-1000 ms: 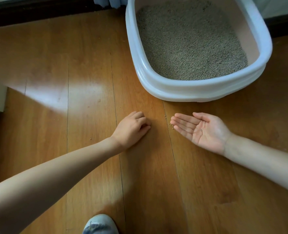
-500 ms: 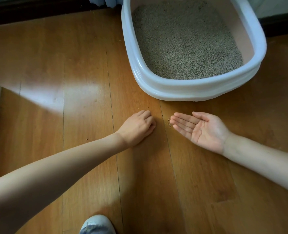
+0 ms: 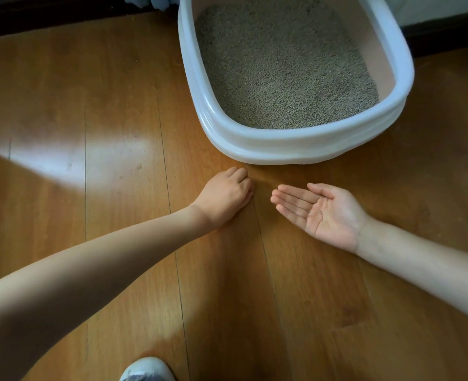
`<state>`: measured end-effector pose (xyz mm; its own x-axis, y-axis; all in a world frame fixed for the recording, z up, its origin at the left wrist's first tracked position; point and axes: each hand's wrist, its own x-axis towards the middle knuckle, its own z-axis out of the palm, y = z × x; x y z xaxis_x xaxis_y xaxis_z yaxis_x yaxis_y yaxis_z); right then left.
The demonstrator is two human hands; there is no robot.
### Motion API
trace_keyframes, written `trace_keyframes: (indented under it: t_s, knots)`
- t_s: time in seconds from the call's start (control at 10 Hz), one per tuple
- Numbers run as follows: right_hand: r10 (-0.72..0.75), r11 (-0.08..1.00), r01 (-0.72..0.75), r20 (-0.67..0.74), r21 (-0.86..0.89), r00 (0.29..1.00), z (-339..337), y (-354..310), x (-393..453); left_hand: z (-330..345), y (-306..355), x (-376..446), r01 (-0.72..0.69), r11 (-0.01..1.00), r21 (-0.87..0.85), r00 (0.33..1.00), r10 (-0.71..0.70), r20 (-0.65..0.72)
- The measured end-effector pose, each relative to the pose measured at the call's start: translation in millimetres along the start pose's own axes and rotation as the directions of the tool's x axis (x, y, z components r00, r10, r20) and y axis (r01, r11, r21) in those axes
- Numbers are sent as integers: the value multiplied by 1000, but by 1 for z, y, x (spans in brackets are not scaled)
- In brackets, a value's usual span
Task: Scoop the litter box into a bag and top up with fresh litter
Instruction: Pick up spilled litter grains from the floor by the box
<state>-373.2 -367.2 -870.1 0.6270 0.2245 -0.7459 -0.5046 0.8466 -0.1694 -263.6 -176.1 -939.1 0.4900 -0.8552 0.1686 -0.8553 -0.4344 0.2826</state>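
Near the litter box, the left hand curls knuckles-up on the floor (holding nothing I can see); the right hand lies flat, palm up.

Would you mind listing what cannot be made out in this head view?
- Left hand fingertips: curled under against the wooden floor, so any pinched grains are hidden.
- White plastic litter box: far end cut off by the top edge.
- Grey shoe: cropped at the bottom edge.
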Motion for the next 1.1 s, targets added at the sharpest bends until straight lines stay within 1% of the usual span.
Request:
trace_keyframes:
  t_s: [0.1, 0.2, 0.4, 0.5, 0.6, 0.7, 0.9, 1.0, 1.1]
  knots:
    - [-5, 1000, 5, -5, -5, 1000, 0, 0, 0, 1, 0, -2, -2, 1000, 22, 1000, 2, -13]
    - [-7, 1000, 7, -7, -3, 1000, 0, 1, 1, -1, -2, -2, 55, 998, -8, 998, -55, -31]
    - [-9, 1000, 9, -14, -9, 1000, 0, 1, 2, -1, -3, 2, 60, 998, -36, 998, -61, -34]
    - [-14, 1000, 14, -25, -4, 1000, 0, 1, 2, 0, -4, 6, 36, 999, -16, 999, -37, -34]
    - [-22, 1000, 22, -38, -5, 999, -3, 1, 2, -3, -3, 9, -49, 996, 68, 998, 46, 46]
    - [-31, 999, 30, -53, -27, 998, -5, 1, 2, -7, 0, 9, -24, 999, 26, 994, 21, 108]
    - [-71, 997, 67, -80, -49, 994, -2, 6, 5, -34, 51, 2, 89, 973, -214, 993, -103, -56]
    - [-72, 997, 68, -124, -36, 990, -1, 10, 5, -48, 77, 8, 3, 960, -280, 993, -37, -116]
    - [-15, 1000, 15, -92, -10, 996, 5, 14, 2, -47, 87, 17, -150, 961, -230, 982, 119, -146]
